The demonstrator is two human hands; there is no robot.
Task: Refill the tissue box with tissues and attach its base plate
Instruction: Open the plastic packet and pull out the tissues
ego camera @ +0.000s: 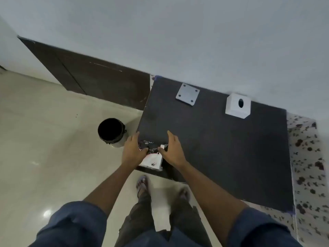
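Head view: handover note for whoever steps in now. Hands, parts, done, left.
Left hand: on the left side of the tissue pack, fingers curled on the wrapper.
Right hand: on the pack's right side, thumb by the white tissue showing there.
Pack sits at the near-left corner of the dark table.
Tissue box: far right, by the wall, round opening facing up; no tissue shows there.
Base plate: lies flat, apart from the box, to its left.
Done: nothing visibly loaded or attached.
Left: get tissues out, load box, attach plate.
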